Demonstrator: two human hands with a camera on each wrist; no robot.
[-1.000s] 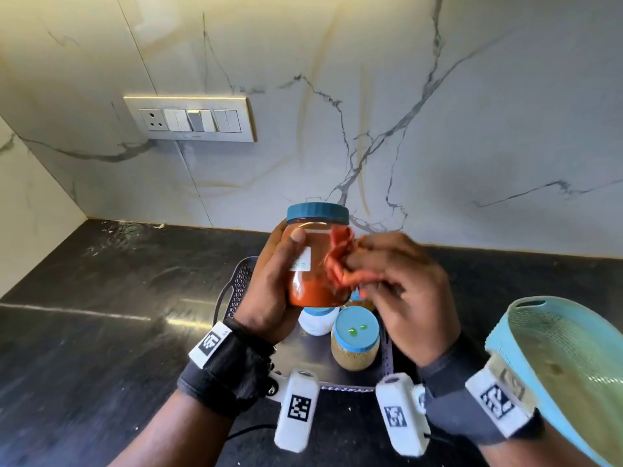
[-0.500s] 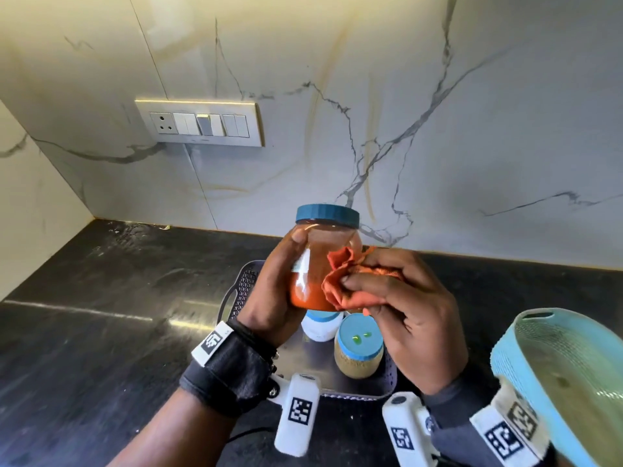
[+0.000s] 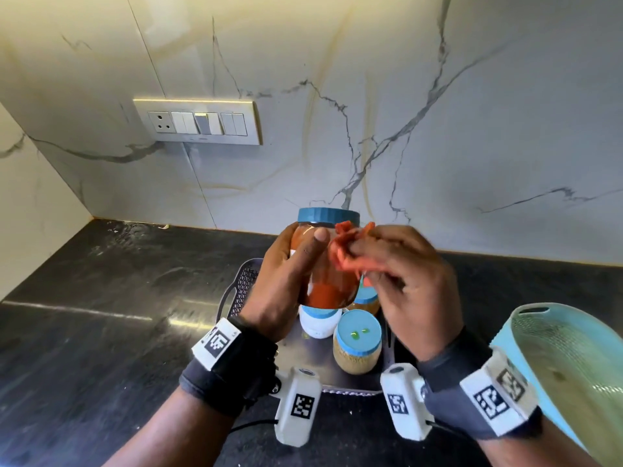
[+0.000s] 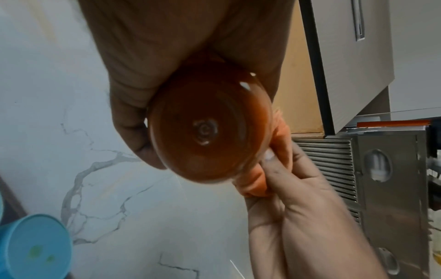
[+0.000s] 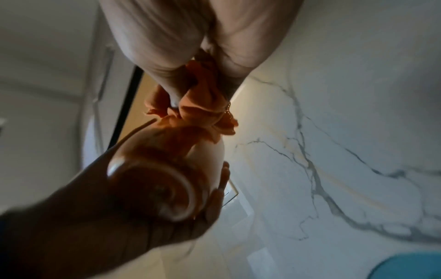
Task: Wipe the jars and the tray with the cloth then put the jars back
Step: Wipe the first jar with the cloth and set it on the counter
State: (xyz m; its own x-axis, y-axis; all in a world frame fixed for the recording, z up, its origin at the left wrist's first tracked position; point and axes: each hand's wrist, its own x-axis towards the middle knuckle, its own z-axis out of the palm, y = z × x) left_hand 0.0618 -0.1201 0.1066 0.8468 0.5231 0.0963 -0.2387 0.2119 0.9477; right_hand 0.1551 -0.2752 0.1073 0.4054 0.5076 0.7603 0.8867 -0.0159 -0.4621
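My left hand (image 3: 290, 281) grips a clear jar of red powder (image 3: 332, 284) with a blue lid (image 3: 328, 215), held tilted above the tray. The jar's round base (image 4: 207, 130) fills the left wrist view. My right hand (image 3: 401, 274) pinches a bunched orange cloth (image 3: 350, 251) against the jar's right side, near the lid; the cloth (image 5: 198, 109) shows crumpled in the right wrist view. Below, the dark perforated tray (image 3: 241, 291) holds a white jar (image 3: 318, 323), a blue-lidded jar of yellow grains (image 3: 358, 342) and another jar (image 3: 367, 299), mostly hidden.
The tray stands on a black stone counter (image 3: 101, 315) against a marbled wall with a switch panel (image 3: 199, 123). A light blue plastic basket (image 3: 566, 362) sits close at the right, beside my right wrist.
The right hand has slid the cloth up the jar's side from the middle toward the lid. The left hand has kept hold of the jar and tilted it a little.
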